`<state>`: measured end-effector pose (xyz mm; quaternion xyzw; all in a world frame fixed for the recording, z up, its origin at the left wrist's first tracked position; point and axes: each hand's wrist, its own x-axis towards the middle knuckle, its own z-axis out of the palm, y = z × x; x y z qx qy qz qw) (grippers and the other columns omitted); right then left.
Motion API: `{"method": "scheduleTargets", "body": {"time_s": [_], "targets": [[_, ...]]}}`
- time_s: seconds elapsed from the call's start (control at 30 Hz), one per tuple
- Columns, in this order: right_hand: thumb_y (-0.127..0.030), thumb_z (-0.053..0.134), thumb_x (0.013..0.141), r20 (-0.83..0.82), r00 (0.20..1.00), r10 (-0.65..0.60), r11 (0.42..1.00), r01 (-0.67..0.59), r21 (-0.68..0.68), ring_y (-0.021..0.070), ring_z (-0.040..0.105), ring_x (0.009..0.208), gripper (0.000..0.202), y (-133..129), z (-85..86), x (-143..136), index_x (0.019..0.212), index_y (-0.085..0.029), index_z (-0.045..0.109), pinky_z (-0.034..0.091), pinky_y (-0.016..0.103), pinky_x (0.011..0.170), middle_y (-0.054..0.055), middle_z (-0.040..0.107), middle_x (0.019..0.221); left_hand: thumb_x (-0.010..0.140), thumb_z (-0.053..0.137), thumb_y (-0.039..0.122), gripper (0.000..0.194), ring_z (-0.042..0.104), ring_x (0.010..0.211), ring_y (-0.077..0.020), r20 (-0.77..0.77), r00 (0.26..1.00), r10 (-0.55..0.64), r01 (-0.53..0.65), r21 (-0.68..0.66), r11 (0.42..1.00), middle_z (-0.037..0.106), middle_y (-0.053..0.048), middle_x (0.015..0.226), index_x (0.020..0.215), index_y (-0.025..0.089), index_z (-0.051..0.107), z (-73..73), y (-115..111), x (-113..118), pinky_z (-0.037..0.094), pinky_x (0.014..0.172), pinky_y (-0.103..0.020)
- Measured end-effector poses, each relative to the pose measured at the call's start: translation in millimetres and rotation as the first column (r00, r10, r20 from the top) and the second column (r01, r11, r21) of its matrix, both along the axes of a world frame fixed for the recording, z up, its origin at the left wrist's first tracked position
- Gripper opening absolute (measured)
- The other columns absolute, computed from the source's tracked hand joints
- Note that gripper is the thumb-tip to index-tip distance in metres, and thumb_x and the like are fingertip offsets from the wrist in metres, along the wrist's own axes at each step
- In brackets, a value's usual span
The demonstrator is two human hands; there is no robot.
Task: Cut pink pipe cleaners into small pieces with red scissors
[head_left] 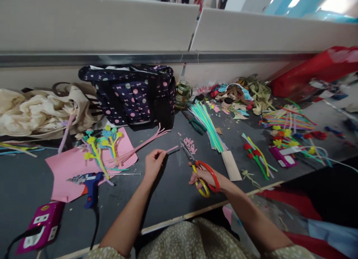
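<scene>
Between the fingertips of my left hand (154, 164) is a short length of pink pipe cleaner (172, 149), its free end pointing right. My right hand (206, 176) grips scissors (207, 173) with one red and one yellow handle; their blades point up and away, just right of the strip's end. Beyond the blades lies a small heap of cut pink pieces (190, 145) on the dark table. Longer pink pipe cleaners (145, 142) rest to the left of my left hand, partly over a pink sheet (63, 169).
A blue glue gun (91, 188) and a purple power strip (41, 227) lie at left. Yellow and blue pipe-cleaner flowers (96, 151) rest on the sheet. Behind stand a patterned bag (131, 98) and glass jar (183, 93). Pliers (195, 125) and green pipe cleaners (208, 126) lie right.
</scene>
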<state>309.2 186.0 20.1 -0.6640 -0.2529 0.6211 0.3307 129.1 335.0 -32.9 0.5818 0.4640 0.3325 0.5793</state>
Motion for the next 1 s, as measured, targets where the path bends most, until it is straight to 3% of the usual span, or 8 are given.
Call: {"method": "scheduleTargets", "body": {"time_s": [0.13,0.27,0.5,0.67,1.0], "targets": [[-0.028,0.05,0.072,0.113,0.991,0.068,0.996,-0.074,0.045,0.0177,0.068,0.068,0.036,-7.6,-16.6,0.8,0.104,-0.014,0.057,0.049,0.021,0.05,0.006,0.069,0.074,0.075,0.061,0.045,0.031,0.044,0.048,-0.0091,-0.019,1.0,0.014,-0.014,0.016,1.0,0.054,0.002,0.058,0.074,0.015,0.066,1.4,-2.1,1.4,0.036,0.044,-0.02],[-0.028,0.048,0.075,0.097,0.99,0.097,0.992,-0.104,0.066,0.0188,0.069,0.07,0.043,-11.5,-24.2,-8.3,0.116,-0.016,0.052,0.05,0.022,0.051,0.004,0.068,0.075,0.076,0.061,0.045,0.03,0.044,0.048,-0.0092,-0.044,0.999,0.017,-0.016,0.025,1.0,0.055,0.002,0.057,0.074,0.016,0.065,3.6,-4.2,2.3,0.037,0.046,-0.021],[-0.026,0.047,0.077,0.119,0.989,0.09,0.992,-0.1,0.082,0.0199,0.069,0.071,0.044,-14.6,-19.0,-17.0,0.12,-0.017,0.05,0.048,0.022,0.048,0.003,0.066,0.076,0.078,0.06,0.043,0.029,0.044,0.048,-0.0093,-0.056,0.998,-0.008,0.011,0.052,0.999,0.053,0.003,0.054,0.072,0.015,0.064,8.4,-6.4,1.3,0.036,0.049,-0.021],[-0.026,0.048,0.079,0.178,0.978,0.113,0.988,-0.129,0.085,0.0176,0.069,0.07,0.036,-18.0,-16.2,-16.4,0.114,-0.019,0.052,0.051,0.023,0.054,0.003,0.067,0.08,0.078,0.06,0.042,0.028,0.043,0.047,-0.0092,-0.056,0.998,-0.003,0.006,0.054,0.999,0.053,0.003,0.053,0.071,0.015,0.065,6.4,-6.0,1.3,0.034,0.049,-0.021],[-0.022,0.046,0.079,0.2,0.968,0.151,0.987,-0.16,0.028,0.0183,0.069,0.07,0.033,-12.0,-9.4,-20.7,0.111,-0.019,0.051,0.047,0.019,0.045,0.004,0.065,0.079,0.079,0.059,0.04,0.027,0.053,0.061,-0.0127,-0.128,0.987,-0.093,0.109,0.125,0.986,0.064,-0.001,0.065,0.074,0.015,0.069,5.3,-6.5,3.0,0.04,0.061,-0.023]]}}
